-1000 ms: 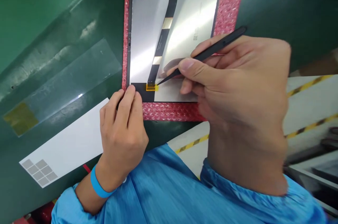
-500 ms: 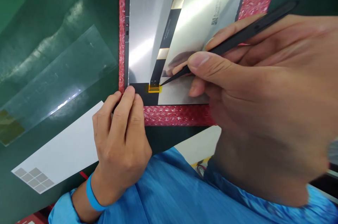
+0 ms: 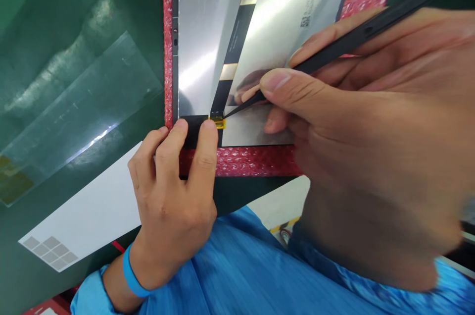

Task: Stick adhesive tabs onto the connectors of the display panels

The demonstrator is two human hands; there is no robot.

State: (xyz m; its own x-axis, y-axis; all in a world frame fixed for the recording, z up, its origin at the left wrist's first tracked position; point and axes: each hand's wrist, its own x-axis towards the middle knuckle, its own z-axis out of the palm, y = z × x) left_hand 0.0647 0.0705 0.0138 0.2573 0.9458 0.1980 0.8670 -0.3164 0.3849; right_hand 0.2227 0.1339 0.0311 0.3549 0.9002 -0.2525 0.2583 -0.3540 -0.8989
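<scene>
Black tweezers (image 3: 330,55) are pinched in my right hand (image 3: 356,107), their fine tip pointing down-left to a small yellow piece of tape (image 3: 220,122). That tape covers the end of a dark flex cable (image 3: 233,42) on the shiny metal back of a display panel (image 3: 274,32). My left hand (image 3: 174,191) lies palm down over the panel's lower left corner, fingers spread. Its index fingertip presses on the left part of the yellow tape, while the other fingertips rest along the panel's corner and edge.
Pink bubble wrap (image 3: 256,160) lies under the panel and shows around its edges. On the green mat (image 3: 144,3) to the left are a clear plastic film (image 3: 85,107) and a white sheet (image 3: 100,206) with grey squares. A blue band (image 3: 130,273) circles my left wrist.
My left index finger has moved right, away from the other fingers, onto the yellow tape. The tweezers' tip stays beside the tape, and the view has shifted slightly.
</scene>
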